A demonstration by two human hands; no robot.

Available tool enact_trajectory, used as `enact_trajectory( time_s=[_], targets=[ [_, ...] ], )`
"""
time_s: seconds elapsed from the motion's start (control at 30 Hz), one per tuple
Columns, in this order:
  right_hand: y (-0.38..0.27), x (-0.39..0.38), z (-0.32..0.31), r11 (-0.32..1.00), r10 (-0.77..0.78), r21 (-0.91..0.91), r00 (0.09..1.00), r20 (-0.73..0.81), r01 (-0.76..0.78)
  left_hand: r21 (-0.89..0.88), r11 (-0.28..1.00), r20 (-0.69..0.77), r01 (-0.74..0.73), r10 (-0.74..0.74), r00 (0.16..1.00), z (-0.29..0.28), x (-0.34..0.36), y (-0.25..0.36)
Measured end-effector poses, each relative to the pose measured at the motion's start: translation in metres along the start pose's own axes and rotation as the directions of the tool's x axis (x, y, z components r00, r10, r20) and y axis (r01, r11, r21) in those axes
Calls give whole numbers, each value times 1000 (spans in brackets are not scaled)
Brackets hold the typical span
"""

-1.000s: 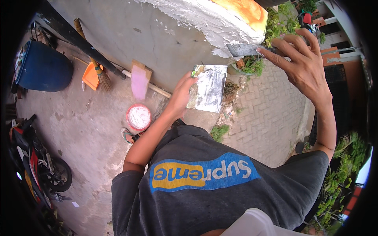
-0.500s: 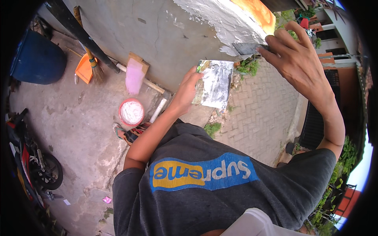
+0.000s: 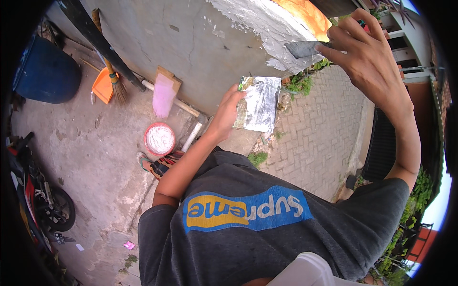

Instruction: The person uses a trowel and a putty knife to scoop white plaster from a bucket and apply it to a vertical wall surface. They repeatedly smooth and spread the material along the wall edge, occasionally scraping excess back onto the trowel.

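Observation:
My left hand (image 3: 225, 113) grips the left edge of a flat rectangular board (image 3: 261, 105) smeared with white paste, held in front of my chest. Raised at the upper right, my right hand (image 3: 365, 59) is closed on a putty knife (image 3: 304, 48), its wide metal blade against or very near the wall's white coating. That rough white paste (image 3: 272, 31) covers the upper edge of the grey wall (image 3: 210, 62), beside an orange patch (image 3: 305, 16). The knife's handle is mostly hidden by my fingers.
A red-rimmed bucket of white paste (image 3: 160, 139) stands by my foot. Behind it lies a pink-coated board (image 3: 163, 97). Against the wall are a broom (image 3: 118, 90), an orange dustpan (image 3: 102, 86) and a dark pole (image 3: 95, 40). A blue barrel (image 3: 50, 71) and motorbike (image 3: 52, 205) stand left.
The putty knife has shifted slightly up and its blade has turned, showing more of its face. My right hand has risen a little; the board in my left hand has barely moved.

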State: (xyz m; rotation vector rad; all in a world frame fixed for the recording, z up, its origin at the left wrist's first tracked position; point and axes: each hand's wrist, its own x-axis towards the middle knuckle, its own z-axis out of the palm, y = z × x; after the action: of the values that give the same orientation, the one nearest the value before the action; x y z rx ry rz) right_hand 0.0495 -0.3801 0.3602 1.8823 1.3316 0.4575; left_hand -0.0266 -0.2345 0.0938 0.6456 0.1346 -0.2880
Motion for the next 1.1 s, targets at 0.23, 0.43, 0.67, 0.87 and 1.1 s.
enact_trajectory(
  time_s=[0.23,0.43,0.67,0.87,1.1],
  targets=[
    [13,0,-16,998,34,-55,996,-83,-39,44,999,-91,-2,6,996,-7,3,-9],
    [-8,1,-19,993,-22,121,999,36,17,79,997,-106,-3,12,994,-13,8,-15],
    [-9,10,-1,994,-49,98,999,-7,50,97,995,-53,31,-26,998,-19,14,-22],
    [12,33,-33,992,-101,-65,992,74,106,58,998,-53,-13,16,998,0,-2,0],
    [28,31,-34,1000,-10,-30,992,-125,7,35,999,-34,7,-5,999,-4,4,-9]
  ],
)
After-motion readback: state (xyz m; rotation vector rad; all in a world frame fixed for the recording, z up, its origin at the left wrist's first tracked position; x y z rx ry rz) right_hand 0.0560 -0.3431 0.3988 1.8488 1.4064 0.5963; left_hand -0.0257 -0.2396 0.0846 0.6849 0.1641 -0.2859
